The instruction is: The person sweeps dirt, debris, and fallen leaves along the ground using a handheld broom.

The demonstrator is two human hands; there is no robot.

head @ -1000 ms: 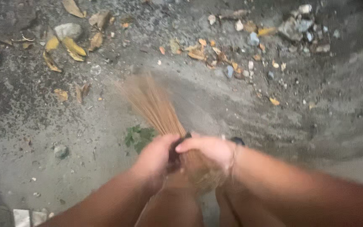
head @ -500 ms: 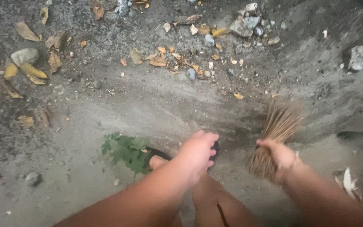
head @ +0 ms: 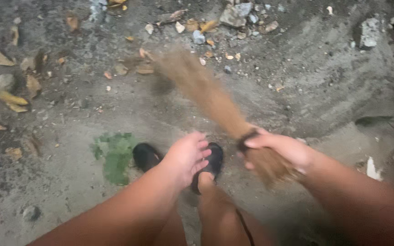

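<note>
My right hand [head: 281,150] is clamped around the bound end of the stick broom [head: 215,100]; its blurred bristles slant up-left across the concrete ground [head: 69,191] toward dry leaves [head: 5,98] and stones [head: 233,16]. My left hand [head: 185,155] hangs loosely open, holding nothing, above my black sandals [head: 147,155], near a green weed [head: 115,155].

Dim, dusty ground [head: 324,91] strewn with leaves [head: 10,98], stones [head: 231,16].

both forearms are bare, with no sleeves reaching the wrists. the left hand [head: 187,154] and right hand [head: 282,149] wear no gloves and no rings that can be made out. the legs below are bare too, and the feet are in dark slippers [head: 215,157].
</note>
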